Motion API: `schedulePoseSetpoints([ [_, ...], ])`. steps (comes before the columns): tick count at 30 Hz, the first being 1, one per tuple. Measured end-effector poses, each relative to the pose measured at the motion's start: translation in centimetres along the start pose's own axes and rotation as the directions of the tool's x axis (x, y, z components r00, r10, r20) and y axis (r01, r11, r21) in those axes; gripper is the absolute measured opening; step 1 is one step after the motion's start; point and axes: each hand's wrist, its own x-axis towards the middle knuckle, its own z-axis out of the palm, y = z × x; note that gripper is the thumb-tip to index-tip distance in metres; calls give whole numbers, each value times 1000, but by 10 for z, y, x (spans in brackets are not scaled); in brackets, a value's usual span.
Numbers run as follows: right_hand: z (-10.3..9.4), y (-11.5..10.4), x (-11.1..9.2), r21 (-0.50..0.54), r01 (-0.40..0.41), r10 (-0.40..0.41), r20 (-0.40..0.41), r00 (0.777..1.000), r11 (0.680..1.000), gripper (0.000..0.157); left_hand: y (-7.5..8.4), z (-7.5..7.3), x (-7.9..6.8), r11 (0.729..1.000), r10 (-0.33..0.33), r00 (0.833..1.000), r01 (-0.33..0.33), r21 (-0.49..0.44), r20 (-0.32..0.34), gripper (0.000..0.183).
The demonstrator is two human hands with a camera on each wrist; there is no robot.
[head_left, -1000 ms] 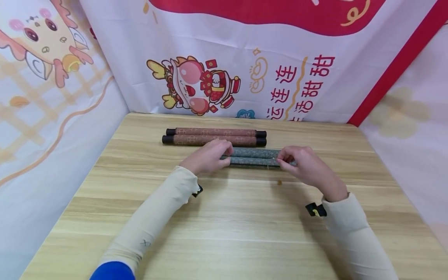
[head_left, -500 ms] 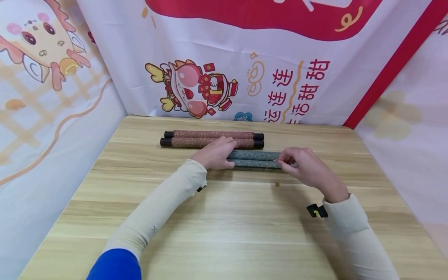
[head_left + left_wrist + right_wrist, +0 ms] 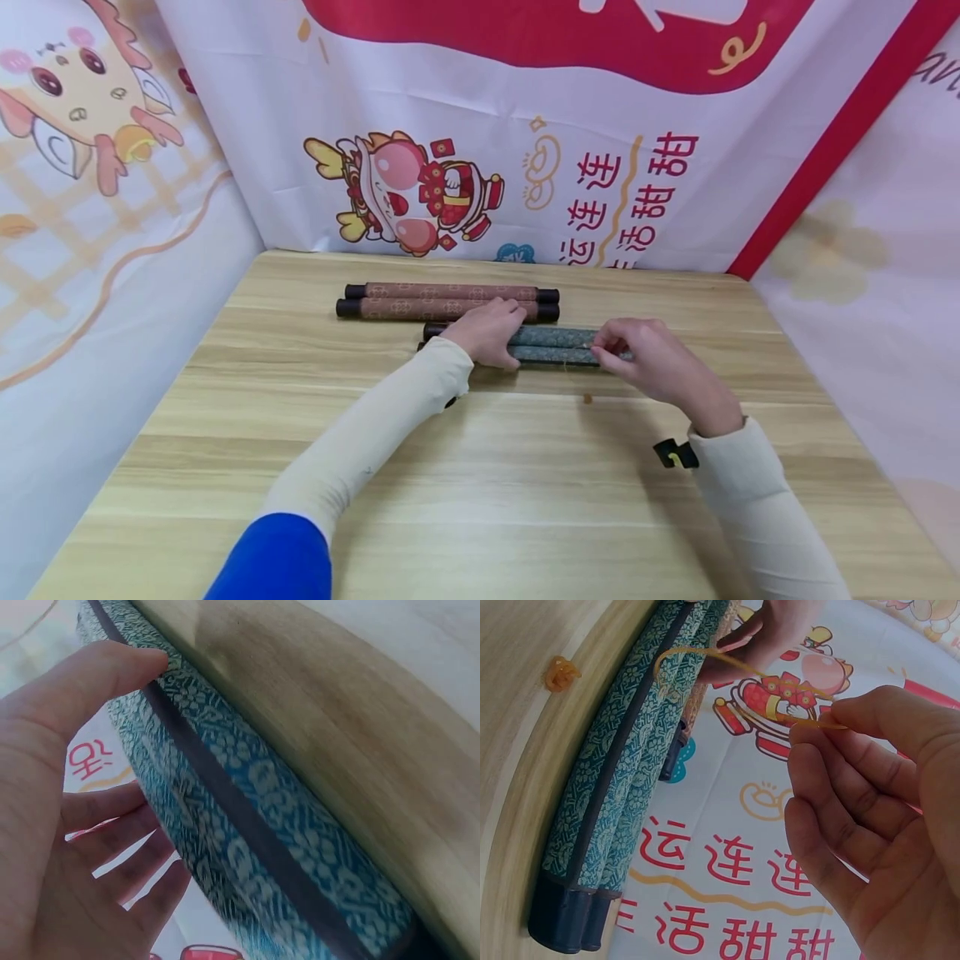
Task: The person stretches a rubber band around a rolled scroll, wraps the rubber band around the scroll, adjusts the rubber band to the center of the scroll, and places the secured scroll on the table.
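Two green patterned scrolls (image 3: 555,337) with dark end knobs lie side by side on the table. My left hand (image 3: 487,335) grips the pair near their left part, thumb on the near side and fingers round the far side. In the left wrist view the thumb presses on the green brocade (image 3: 247,780) by a dark strip. Over the right part of the scrolls, my right hand (image 3: 652,358) pinches a yellow rubber band (image 3: 714,652) between thumb and forefinger. The band stretches in a loop to the scrolls.
Two brown patterned scrolls (image 3: 405,309) with black ends lie just behind the green ones. A small bunch of rubber bands (image 3: 561,673) sits on the wooden table (image 3: 480,500) in front. Printed cloth walls (image 3: 450,75) enclose the back and sides.
My left hand has slid right along the green scrolls, baring their dark left ends. My right hand stays nearly in place, still pinching. The head view has shifted slightly.
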Motion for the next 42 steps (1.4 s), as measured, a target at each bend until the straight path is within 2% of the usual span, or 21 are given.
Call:
schedulePoseSetpoints([
  [9,-1,4,-3,-1,-1,1,-3,1000,1000,6,16,5,21,999,-8,1000,8,52,4,94],
  [17,1,6,-4,-9,3,-3,8,1000,1000,6,31,4,34,999,-14,1000,14,39,21,92],
  [28,3,7,-5,-4,9,-9,7,1000,1000,4,50,10,53,998,0,999,2,56,-32,99],
  [35,0,8,-7,-10,-3,3,9,1000,1000,5,50,15,61,999,1,997,2,46,-71,95],
  [42,-1,13,-11,-10,8,-8,-4,1000,1000,6,46,20,68,1000,12,998,-14,-25,-70,83],
])
